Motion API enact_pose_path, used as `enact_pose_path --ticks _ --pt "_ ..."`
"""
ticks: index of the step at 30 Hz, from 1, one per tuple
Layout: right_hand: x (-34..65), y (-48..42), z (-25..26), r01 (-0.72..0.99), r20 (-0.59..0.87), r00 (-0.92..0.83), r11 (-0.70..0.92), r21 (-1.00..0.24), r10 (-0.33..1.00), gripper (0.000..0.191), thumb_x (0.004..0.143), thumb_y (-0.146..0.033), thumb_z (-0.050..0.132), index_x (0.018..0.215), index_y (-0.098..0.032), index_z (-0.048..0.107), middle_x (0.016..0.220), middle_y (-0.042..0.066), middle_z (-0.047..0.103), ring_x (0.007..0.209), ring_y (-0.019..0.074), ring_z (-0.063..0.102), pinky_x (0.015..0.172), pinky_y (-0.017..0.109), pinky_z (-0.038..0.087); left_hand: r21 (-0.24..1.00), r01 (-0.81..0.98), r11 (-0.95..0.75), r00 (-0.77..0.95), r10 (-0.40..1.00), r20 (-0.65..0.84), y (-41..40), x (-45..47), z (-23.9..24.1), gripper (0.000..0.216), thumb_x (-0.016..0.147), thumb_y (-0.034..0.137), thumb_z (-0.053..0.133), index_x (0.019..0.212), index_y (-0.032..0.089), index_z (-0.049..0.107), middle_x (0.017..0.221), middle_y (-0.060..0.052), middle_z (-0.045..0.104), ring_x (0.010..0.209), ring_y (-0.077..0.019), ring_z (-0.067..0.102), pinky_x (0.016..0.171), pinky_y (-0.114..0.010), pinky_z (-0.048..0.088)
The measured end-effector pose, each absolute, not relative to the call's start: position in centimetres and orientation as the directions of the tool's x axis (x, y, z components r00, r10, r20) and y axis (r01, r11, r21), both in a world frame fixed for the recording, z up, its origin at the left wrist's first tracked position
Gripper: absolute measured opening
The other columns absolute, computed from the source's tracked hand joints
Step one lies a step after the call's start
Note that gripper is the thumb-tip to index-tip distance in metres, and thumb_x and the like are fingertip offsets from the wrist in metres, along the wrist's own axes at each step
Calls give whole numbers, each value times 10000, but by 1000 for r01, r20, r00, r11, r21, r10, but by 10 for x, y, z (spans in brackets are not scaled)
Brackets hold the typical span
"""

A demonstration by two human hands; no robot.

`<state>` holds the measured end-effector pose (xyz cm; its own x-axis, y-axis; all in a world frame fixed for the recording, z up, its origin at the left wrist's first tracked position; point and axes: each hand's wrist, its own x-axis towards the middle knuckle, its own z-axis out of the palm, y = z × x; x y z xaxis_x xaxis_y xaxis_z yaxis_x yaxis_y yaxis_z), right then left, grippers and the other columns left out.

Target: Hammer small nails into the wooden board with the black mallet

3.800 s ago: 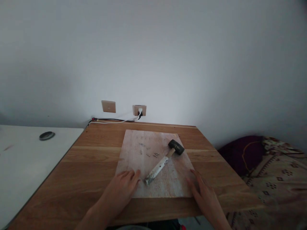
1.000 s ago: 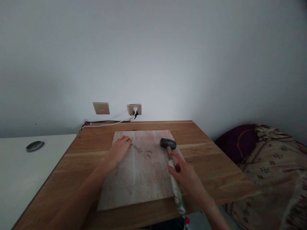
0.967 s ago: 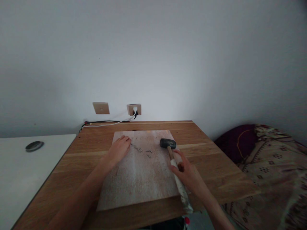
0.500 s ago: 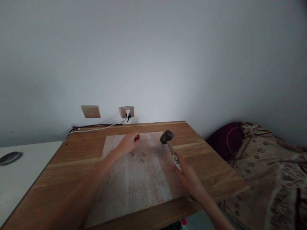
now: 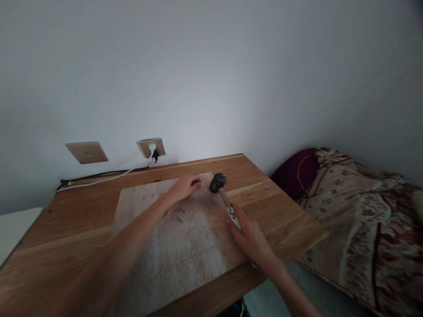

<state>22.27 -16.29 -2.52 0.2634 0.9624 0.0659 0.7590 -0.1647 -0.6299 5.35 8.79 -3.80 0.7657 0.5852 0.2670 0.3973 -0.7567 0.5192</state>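
My left hand (image 5: 185, 187) is closed in a pinch over the far part of a pale, worn wooden board (image 5: 185, 251). What its fingertips hold is too small to make out. Wrapped round the patterned grip of a mallet (image 5: 224, 199) with a dark head is my right hand (image 5: 247, 232). The mallet's head is raised near the board's far right corner, just right of my left fingertips and apart from them. Several small metal screws or nails (image 5: 179, 211) lie loose on the board, nearer to me than my left hand.
The board lies on a wooden table (image 5: 280, 215) against a wall. A socket with a plug (image 5: 152, 148) and cables (image 5: 109, 177) are at the back left. To the right is a bed with a patterned cover (image 5: 333, 193); a white surface (image 5: 20, 229) adjoins on the left.
The view has turned to the right. My left hand has shifted right across the board, closer to the mallet's head. My right hand keeps its hold on the mallet.
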Motion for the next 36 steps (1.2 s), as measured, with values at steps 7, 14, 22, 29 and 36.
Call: enact_pose_path --ticks 7,14,22,29,36 --pt "222 -162 -25 749 52 284 -188 -636 957 548 983 -323 418 1478 -100 494 1239 201 743 1113 371 731 899 431 546 461 377 -804 809 528 259 84 63 -32 163 927 129 595 884 177 745 903 -67 746 851 -203 682 827 -311 504" --pt "231 -155 -21 625 -56 234 -194 -756 971 444 989 -394 472 1369 -180 554 870 96 773 704 277 760 629 339 560 587 408 -700 700 652 291 84 70 -47 236 833 79 629 1022 159 745 907 -58 766 814 -193 702 787 -298 533" --pt "238 -134 -25 356 -111 187 -173 -918 976 114 938 -330 504 945 -228 555 527 -110 469 357 98 476 355 182 349 712 317 -627 677 675 294 85 66 -53 121 819 115 680 911 164 740 845 -34 758 763 -171 691 745 -289 535" --pt "220 -120 -18 409 -54 142 -108 -906 988 173 957 -348 499 1041 -222 583 573 -96 510 370 89 479 373 182 355 765 339 -547 601 752 271 84 67 -54 341 768 90 706 1101 162 702 898 -49 779 791 -193 718 764 -306 563" --pt "211 -119 -25 380 -76 173 -138 -915 982 333 948 -386 513 1219 -206 582 581 -102 498 359 95 469 334 181 356 809 317 -495 611 759 225 82 69 -48 462 709 5 656 1151 138 667 898 -53 760 802 -205 713 744 -298 542"
